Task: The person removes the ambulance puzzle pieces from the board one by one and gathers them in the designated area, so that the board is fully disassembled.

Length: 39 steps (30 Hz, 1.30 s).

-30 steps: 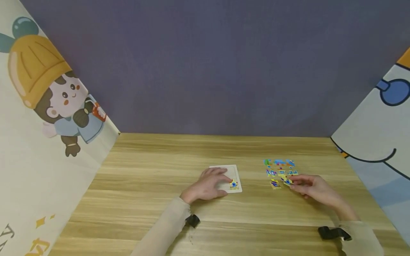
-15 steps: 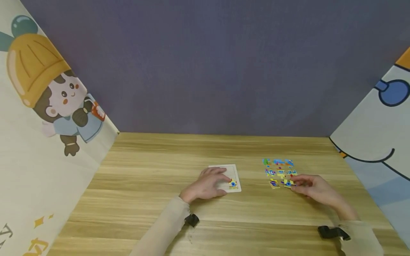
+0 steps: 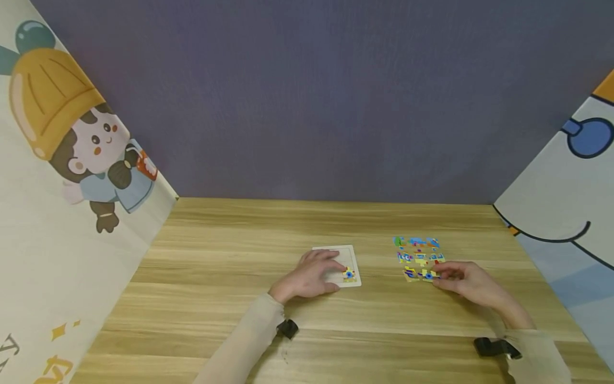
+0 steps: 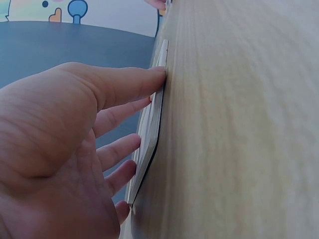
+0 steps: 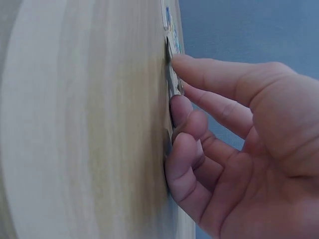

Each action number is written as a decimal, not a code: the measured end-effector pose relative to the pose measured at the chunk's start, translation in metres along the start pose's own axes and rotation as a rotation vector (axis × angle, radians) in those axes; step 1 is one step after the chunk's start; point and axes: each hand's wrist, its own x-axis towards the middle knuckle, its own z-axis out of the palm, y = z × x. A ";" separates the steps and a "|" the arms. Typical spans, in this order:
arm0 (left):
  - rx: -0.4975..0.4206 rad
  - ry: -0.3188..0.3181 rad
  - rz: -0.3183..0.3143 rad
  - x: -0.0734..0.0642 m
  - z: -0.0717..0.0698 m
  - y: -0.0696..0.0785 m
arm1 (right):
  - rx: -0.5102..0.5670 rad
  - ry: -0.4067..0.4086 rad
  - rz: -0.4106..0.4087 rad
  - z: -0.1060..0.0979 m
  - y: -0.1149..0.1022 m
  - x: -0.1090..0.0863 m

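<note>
A thin white puzzle board (image 3: 355, 266) lies on the table, with one yellow and blue puzzle piece (image 3: 349, 274) in its near right corner. My left hand (image 3: 314, 274) rests on the board with fingers spread; in the left wrist view its thumb (image 4: 132, 82) touches the board's edge. To the right, several colourful jigsaw pieces (image 3: 416, 242) lie in loose rows. My right hand (image 3: 465, 280) pinches a yellow jigsaw piece with a blue round spot (image 3: 428, 275) in the nearest row, thumb and index finger at its right side. In the right wrist view the other fingers (image 5: 182, 154) curl close to the tabletop.
The wooden table (image 3: 230, 240) meets a dark blue panel (image 3: 307, 106) at the back. Light walls with cartoon prints (image 3: 86, 133) stand at both sides. Between the board and the loose pieces shows bare wood (image 3: 379, 266).
My right hand has brought the yellow jigsaw piece down from a tilt to about flat, then slid it slightly left, beside the neighbouring piece. My left hand has stayed on the board.
</note>
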 end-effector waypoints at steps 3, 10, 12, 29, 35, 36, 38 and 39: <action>0.002 0.003 0.002 0.000 0.001 -0.001 | 0.009 -0.019 -0.002 0.000 0.001 0.001; 0.000 -0.006 -0.019 -0.001 0.000 0.000 | 0.022 -0.037 -0.004 -0.001 0.004 0.000; 0.003 -0.006 -0.019 -0.001 0.000 0.000 | 0.028 -0.041 -0.012 -0.001 0.004 -0.001; -0.005 -0.014 -0.020 -0.001 -0.001 0.000 | 0.014 -0.017 -0.006 0.002 0.004 0.001; -0.010 -0.015 -0.022 -0.001 0.000 -0.001 | 0.003 -0.016 -0.017 0.005 0.002 0.002; -0.011 -0.016 -0.023 -0.001 0.000 -0.001 | 0.003 -0.014 -0.017 0.005 0.001 0.002; -0.013 -0.017 -0.024 -0.001 0.000 -0.001 | 0.005 -0.017 -0.028 0.005 0.001 0.003; -0.014 -0.017 -0.023 0.000 0.000 -0.001 | 0.005 -0.018 -0.035 0.006 0.002 0.003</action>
